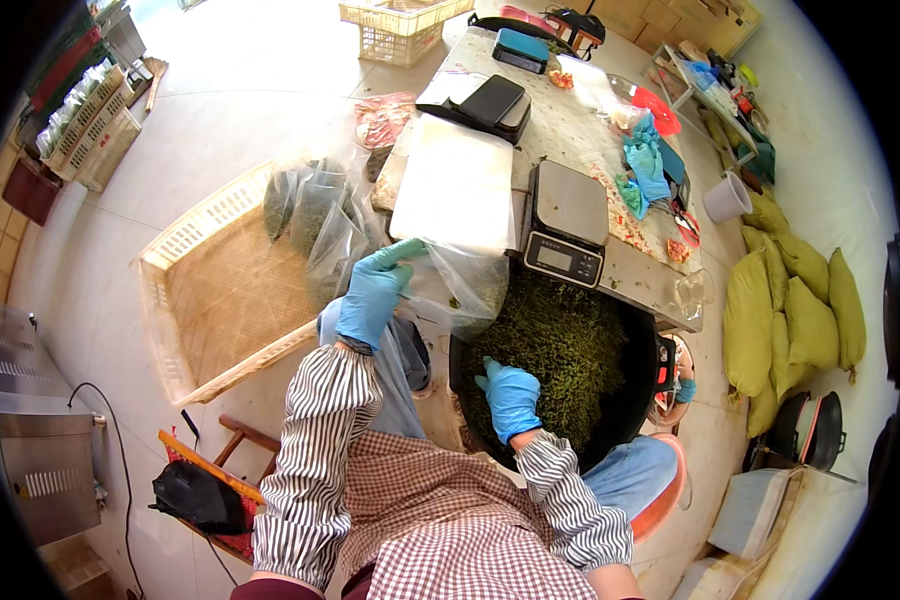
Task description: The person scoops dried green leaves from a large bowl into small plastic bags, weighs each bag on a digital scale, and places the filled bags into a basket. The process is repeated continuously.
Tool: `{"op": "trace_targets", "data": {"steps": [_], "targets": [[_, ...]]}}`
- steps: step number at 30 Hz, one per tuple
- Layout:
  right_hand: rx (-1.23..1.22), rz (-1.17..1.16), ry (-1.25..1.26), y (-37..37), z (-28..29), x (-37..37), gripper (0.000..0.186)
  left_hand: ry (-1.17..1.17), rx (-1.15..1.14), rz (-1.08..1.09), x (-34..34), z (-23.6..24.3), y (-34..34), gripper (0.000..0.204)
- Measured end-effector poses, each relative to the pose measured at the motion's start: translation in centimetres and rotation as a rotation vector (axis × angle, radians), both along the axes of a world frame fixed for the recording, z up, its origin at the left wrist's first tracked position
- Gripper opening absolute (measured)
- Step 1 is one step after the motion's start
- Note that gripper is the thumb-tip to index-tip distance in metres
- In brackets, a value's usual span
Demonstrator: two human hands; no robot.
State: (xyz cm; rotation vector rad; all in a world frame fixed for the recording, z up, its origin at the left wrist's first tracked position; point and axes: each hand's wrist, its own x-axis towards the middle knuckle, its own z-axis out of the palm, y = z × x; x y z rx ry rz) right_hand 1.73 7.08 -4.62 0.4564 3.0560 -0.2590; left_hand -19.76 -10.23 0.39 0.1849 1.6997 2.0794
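Note:
My left hand (373,292), in a blue glove, pinches the rim of a clear plastic bag (460,290) between thumb and fingers. A few green bits show inside the bag, which hangs over the edge of a large black tub (625,395). Loose dried green herb (560,335) fills much of that tub. Down in the herb is my right hand (511,398), also blue-gloved, its fingers curled and partly buried. Just beyond the tub, a digital scale (570,215) rests on the table, beside a stack of clear flat bags (455,185).
To the left, a cream plastic crate (225,285) holds several filled clear bags (315,210). More scales and blue gloves (646,165) lie on the table (625,270). Yellow-green sacks (795,310) lean at the right wall. A wooden stool (220,480) stands lower left.

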Motion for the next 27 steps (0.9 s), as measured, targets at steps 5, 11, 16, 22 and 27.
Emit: {"op": "trace_targets", "data": {"steps": [5, 11, 16, 22, 27], "targets": [[-0.881, -0.512, 0.225, 1.5, 3.9, 0.8, 0.015, 0.01, 0.003, 0.029, 0.4, 0.4, -0.5, 0.037], [-1.414, -0.614, 0.274, 5.8, 5.6, 4.2, 0.022, 0.035, -0.039, 0.014, -0.1, -0.1, -0.2, 0.037], [-1.466, -0.643, 0.319, 5.7, 7.3, 6.1, 0.03, 0.0, -0.057, 0.016, 0.0, -0.1, -0.3, 0.037], [-1.724, -0.693, 0.479, 9.6, 4.4, 9.9, 0.028, 0.053, -0.028, 0.029, -0.1, -0.4, -0.1, 0.035], [-1.487, -0.943, 0.692, 18.2, 6.7, 15.7, 0.021, 0.082, -0.057, 0.056, -0.3, -0.9, -0.2, 0.035]]}}
